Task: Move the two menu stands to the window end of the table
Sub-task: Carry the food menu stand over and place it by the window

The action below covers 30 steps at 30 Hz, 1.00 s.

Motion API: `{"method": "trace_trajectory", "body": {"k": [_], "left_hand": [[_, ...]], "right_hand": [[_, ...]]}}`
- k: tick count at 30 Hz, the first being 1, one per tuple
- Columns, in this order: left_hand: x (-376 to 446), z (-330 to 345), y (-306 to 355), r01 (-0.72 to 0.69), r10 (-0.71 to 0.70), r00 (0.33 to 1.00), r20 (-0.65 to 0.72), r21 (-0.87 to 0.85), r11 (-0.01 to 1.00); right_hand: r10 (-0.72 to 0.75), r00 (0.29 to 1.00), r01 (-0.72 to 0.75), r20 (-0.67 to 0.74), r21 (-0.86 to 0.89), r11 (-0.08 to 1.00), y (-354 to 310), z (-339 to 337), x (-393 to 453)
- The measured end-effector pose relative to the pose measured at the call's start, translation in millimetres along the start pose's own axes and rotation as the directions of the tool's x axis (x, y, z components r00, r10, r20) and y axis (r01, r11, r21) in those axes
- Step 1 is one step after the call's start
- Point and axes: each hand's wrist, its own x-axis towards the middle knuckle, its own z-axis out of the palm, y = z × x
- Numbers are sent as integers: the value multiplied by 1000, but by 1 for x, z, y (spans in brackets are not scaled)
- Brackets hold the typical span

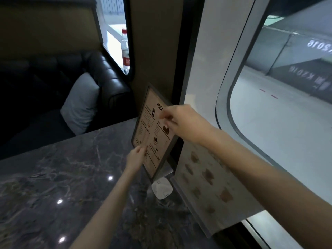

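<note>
Holding the dark-framed menu stand (154, 133) were two bare hands. The right hand (181, 123) was pinched on its upper right edge, fingers bent. The left hand (136, 158) was laid on the lower left edge; whether that grip was closed or just touching could not be told. The stand was seen upright at the window end of the marble tabletop (62, 177), close to the wall. It was judged to be light, stiff and flat, with a smooth face that could slip, so the frame edges looked best for holding. A second menu stand (212, 178) was seen just beside it, against the window (287, 105), pale and blurred. The feet of both stands were hidden. A small white thing (162, 188) at the base could not be made out.
</note>
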Motion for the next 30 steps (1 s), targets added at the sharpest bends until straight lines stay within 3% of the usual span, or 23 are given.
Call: {"method": "trace_trajectory", "body": {"k": [2, 5, 8, 11, 20, 23, 30], "left_hand": [[-8, 5, -17, 28, -28, 1000, -3, 36, 999], [-15, 11, -33, 112, -108, 992, 70, -59, 992], [-18, 15, -37, 291, -271, 956, 113, -236, 927], [-13, 16, -40, 408, -373, 913, 165, -342, 847], [-7, 23, -38, 372, -276, 925, 261, -478, 796], [-6, 26, -41, 385, -259, 920, 294, -556, 737], [-2, 37, -47, 355, -270, 935, 230, -622, 698]], "right_hand": [[19, 999, -19, -28, -12, 1000, 8, -12, 4], [89, 996, -89, -24, -8, 996, 23, -18, 10], [243, 967, -248, 71, 72, 966, 34, -14, 19], [293, 942, -319, 163, 164, 933, 41, -7, 28], [379, 885, -450, 272, 288, 845, 56, -4, 45], [369, 890, -444, 269, 320, 837, 60, -2, 46], [342, 910, -409, 236, 356, 841, 69, 1, 44]]}}
